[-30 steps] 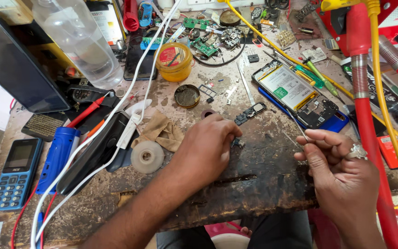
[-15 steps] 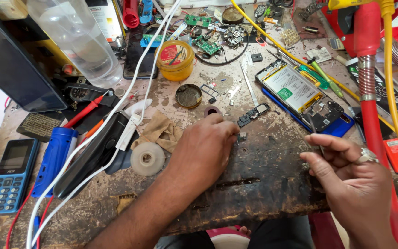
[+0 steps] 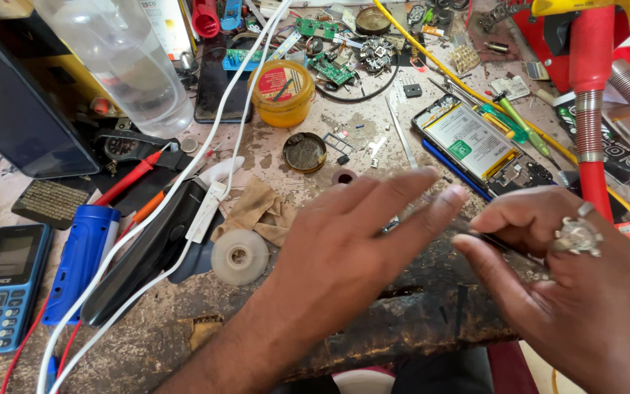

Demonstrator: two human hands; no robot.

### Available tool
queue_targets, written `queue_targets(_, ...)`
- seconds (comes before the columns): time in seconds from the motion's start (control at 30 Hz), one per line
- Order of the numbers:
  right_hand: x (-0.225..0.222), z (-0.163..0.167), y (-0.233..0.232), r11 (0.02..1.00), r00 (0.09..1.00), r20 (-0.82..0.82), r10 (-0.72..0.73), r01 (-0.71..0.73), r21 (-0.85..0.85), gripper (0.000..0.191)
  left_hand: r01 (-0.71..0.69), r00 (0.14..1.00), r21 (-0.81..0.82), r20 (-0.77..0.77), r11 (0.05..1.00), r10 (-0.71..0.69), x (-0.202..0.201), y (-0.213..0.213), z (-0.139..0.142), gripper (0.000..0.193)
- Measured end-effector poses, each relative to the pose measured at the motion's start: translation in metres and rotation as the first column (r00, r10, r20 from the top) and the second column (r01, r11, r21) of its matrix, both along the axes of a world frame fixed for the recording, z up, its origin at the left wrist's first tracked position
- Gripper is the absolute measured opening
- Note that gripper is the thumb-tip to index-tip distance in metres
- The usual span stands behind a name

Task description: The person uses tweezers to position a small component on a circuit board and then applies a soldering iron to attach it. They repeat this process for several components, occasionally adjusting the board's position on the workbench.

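My left hand [image 3: 351, 241] hovers flat over the middle of the worn, stained workbench [image 3: 184, 328], fingers stretched toward the right and nothing in it. It hides the small parts that lay there. My right hand [image 3: 570, 292], wearing a large ring, pinches a thin dark tool [image 3: 501, 246] between thumb and fingers, its tip pointing at the left fingertips. An opened phone [image 3: 475, 142] with its battery exposed lies just beyond both hands.
Around the hands lie a white tape roll [image 3: 239, 257], a brown rag [image 3: 260, 211], a small round tin [image 3: 305, 152], a yellow jar [image 3: 281, 91], circuit boards [image 3: 329, 69], a blue keypad phone [image 3: 1, 288], a clear bottle [image 3: 125, 58], white cables [image 3: 213, 138] and a red pipe [image 3: 592, 109].
My left hand has lifted off the bench and uncurled, fingers reaching right. My right hand has come in closer toward it, still pinching the thin tool. The camera has moved nearer.
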State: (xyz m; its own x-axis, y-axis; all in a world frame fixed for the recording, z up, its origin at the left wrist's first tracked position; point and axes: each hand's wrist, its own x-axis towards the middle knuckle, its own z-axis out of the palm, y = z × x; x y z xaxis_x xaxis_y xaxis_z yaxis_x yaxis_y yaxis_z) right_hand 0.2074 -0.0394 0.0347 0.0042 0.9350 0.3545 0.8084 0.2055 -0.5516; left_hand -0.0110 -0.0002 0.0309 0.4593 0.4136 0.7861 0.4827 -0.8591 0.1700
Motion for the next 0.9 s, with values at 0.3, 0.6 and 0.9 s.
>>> queue_targets(0.3,-0.032,0.014,0.03,0.989,0.92,-0.372,-0.122,0.145,0.034,0.02,0.182,0.833,-0.593,0.517,0.785,0.197,0.002,0.012,-0.009,0.026)
queue_targets(0.6,-0.045,-0.054,0.03,0.987,0.936,0.347,-0.061,0.005,0.16,0.045,0.323,0.763,-0.601,0.623,0.731,0.174,0.002,0.016,-0.016,0.024)
queue_targets(0.9,-0.012,-0.037,0.039,0.939,0.931,0.122,0.343,-0.345,-0.008,0.058,0.253,0.919,-0.608,0.394,0.753,0.01,-0.01,0.014,-0.02,0.017)
